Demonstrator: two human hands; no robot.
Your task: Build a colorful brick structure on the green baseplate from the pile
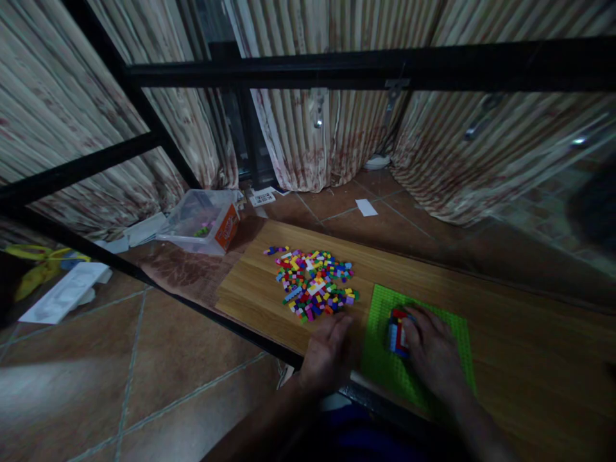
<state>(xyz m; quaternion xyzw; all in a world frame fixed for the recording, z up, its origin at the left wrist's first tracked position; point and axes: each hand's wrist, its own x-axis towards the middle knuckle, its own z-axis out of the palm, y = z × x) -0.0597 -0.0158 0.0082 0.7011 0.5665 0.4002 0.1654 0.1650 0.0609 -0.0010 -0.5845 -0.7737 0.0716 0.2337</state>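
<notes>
A green studded baseplate (385, 378) lies on the wooden board. On it stands a small block of joined toy bricks (398, 335), red, blue, light blue and white. My right hand (430, 350) is closed around its right side, with thumb and fingers against it, and hides part of it. Left of the baseplate, my left hand (327, 354) rests at the board's near edge with curled fingers; whether anything is inside them is hidden. Just beyond that hand spreads a pile of loose, many-coloured toy bricks (315, 282).
The wooden board (524, 346) runs to the right. At its far left end stands a clear plastic box (185, 221) with an orange label and a few bricks inside. Black metal bars (308, 70) cross in front of striped curtains (298, 141). White packaging (65, 295) lies on the tiled floor.
</notes>
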